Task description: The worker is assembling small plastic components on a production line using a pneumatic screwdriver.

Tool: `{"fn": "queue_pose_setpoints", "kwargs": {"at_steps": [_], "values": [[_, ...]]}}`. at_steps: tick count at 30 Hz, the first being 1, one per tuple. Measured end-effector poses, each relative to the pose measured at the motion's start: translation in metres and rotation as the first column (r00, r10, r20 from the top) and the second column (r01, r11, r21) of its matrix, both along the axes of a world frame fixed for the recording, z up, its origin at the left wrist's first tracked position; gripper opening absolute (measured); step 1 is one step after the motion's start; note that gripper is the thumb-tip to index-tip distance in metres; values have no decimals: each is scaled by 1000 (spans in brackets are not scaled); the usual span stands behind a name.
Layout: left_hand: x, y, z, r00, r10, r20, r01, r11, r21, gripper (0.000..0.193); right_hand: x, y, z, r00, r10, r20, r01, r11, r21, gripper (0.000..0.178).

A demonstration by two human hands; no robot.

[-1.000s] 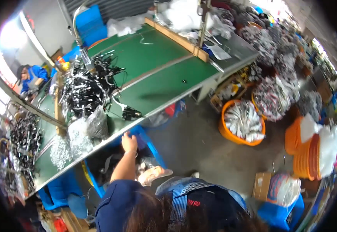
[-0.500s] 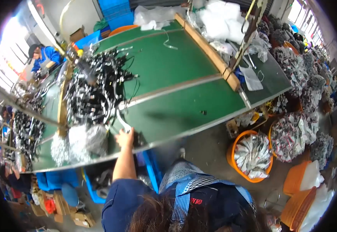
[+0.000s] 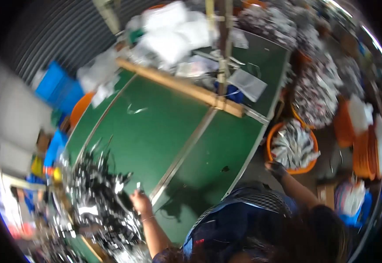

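My left hand [image 3: 142,203] is over the green tabletop [image 3: 199,162], at the right side of a heap of black and silver strips [image 3: 96,197]. Its fingers look closed, and a small pale, shiny bit [image 3: 139,186] shows at their tips; blur hides what it is. My right hand [image 3: 277,169], in a dark covering with fingertips bare, hangs beyond the table's right edge. It is beside the near rim of an orange basket [image 3: 269,144] filled with silvery-white packets [image 3: 294,144]. Blur smears its fingers, so I cannot tell whether it holds anything.
A wooden bar [image 3: 169,84] crosses the table's far part, tied at an upright post [image 3: 223,57]. Behind it lie white plastic bags [image 3: 169,35]. Stacked orange baskets [image 3: 365,151] and heaps of packets [image 3: 316,94] stand at right. A blue crate [image 3: 59,90] is far left.
The view has swung to the right. My right hand has come into sight beside the orange basket. My left hand stays by the strip heap; the white strip at its fingers no longer shows whole.
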State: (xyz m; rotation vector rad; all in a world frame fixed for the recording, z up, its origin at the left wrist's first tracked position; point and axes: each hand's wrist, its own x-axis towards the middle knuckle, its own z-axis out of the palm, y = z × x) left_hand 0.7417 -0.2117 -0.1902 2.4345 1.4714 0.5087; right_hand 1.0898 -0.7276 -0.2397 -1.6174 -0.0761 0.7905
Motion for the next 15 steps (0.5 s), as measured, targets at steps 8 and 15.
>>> {"fn": "queue_pose_setpoints", "kwargs": {"at_steps": [8,15], "values": [[92,57,102,912,67,-405,5,985,174,31,-34,13,3,779,623,67,-374,548,-748,28],[107,-73,80,941,-162,-296,183,982,44,30,-29,-120,-89,925,339,-172,-350,582,-734,25]]}}
